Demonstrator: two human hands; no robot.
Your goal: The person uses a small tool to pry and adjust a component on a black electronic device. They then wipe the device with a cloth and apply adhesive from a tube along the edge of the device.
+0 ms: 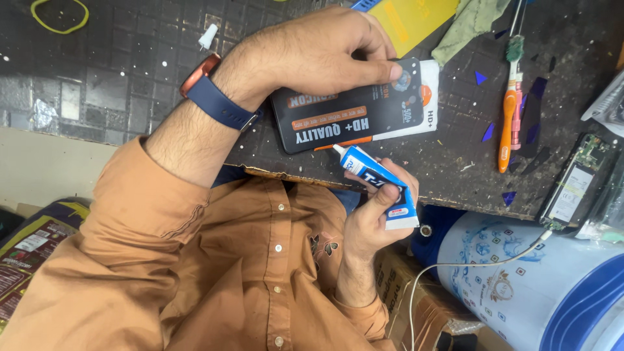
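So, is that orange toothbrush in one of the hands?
No, the orange toothbrush lies on the dark mat, apart from both hands; the left hand holds a black package and the right hand a blue glue tube.

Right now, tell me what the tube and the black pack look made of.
The glue tube looks like soft metal or laminate, glossy blue-and-white print: its end is crimped flat and creased. The flat black pack looks like printed card or plastic film with a slight sheen; the picture leaves open which.

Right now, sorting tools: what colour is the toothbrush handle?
Orange, on the toothbrush; head view shows it best.
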